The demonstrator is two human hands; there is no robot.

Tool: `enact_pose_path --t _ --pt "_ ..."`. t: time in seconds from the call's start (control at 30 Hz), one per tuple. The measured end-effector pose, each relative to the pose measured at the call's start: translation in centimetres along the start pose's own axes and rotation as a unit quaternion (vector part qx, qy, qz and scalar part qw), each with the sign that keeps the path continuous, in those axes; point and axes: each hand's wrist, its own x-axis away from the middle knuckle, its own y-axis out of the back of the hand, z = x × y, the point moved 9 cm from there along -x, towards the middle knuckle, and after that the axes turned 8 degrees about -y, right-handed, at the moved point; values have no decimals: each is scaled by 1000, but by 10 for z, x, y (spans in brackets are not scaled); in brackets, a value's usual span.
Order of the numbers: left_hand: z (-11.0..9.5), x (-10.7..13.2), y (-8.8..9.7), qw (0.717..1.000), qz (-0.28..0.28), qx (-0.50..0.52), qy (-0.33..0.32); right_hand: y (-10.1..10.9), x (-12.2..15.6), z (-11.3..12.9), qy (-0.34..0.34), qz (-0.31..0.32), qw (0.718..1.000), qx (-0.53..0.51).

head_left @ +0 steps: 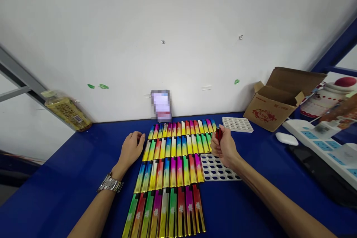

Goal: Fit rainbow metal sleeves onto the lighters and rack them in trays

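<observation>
Several rows of shiny rainbow-coloured lighters [173, 163] lie side by side on the blue table [69, 178]. My right hand [224, 148] is closed round a small red lighter [219, 134], held just above a white tray with round holes [216, 169] at the rows' right edge. My left hand [131, 149] rests on the table at the left end of the second row, fingers curled loosely, holding nothing. A metal watch [110, 184] is on my left wrist.
A second white holed tray [237, 124] lies at the back right. Beyond it are an open cardboard box [279, 98], a white mouse [287, 139] and a power strip [320, 145]. A bottle [67, 111] lies at the back left, against the white wall.
</observation>
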Motion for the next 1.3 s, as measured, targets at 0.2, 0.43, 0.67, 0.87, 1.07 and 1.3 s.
enact_pose_path --t 0.2,0.43,0.67,0.87,1.07,1.3 --pt "-1 0 1 1000 -4 -4 -3 -2 4 -3 -31 0 1000 -3" --pt "0 0 0 1000 1 -5 -8 -3 5 -6 -31 -3 999 -16" --pt "0 -1 -1 1000 -1 -17 -18 -3 5 -3 -2 4 1000 -7" --pt "-8 -1 5 999 -18 4 -37 0 6 -2 7 -9 1000 11" --pt "-47 8 14 992 -38 52 -110 -7 9 2 76 40 992 90" --pt "-80 21 -12 974 66 81 -199 -22 33 27 237 110 936 237"
